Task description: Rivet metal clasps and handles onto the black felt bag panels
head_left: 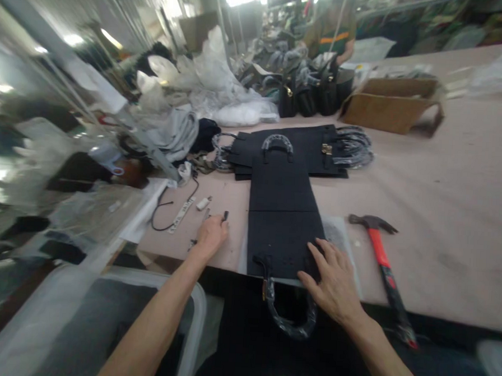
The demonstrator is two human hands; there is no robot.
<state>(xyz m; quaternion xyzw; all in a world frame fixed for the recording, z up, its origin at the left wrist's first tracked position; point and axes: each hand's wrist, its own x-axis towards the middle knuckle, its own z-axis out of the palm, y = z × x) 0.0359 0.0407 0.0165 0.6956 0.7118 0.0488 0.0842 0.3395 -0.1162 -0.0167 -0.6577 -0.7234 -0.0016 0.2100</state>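
Note:
A long black bag panel (282, 189) lies lengthwise before me, with a seam across its middle. Plastic wrap covers the curved handle (277, 141) at its far end. The near wrapped handle (292, 325) hangs over the table edge, attached at the left by a strap with gold-coloured metal. My right hand (334, 276) rests with spread fingers on the panel's near right corner, holding nothing. Left of the panel, my left hand (212, 235) is closed low over the table by some small metal pieces. A small dark piece shows at its fingertips; its kind is unclear.
A red-and-black claw hammer (381, 256) lies to the right, its grip past the table edge. Stacked black panels (299, 137) lie behind. Further back are a cardboard box (390, 108), finished black bags and a person. A grey-lined plastic tub (200, 303) stands at lower left.

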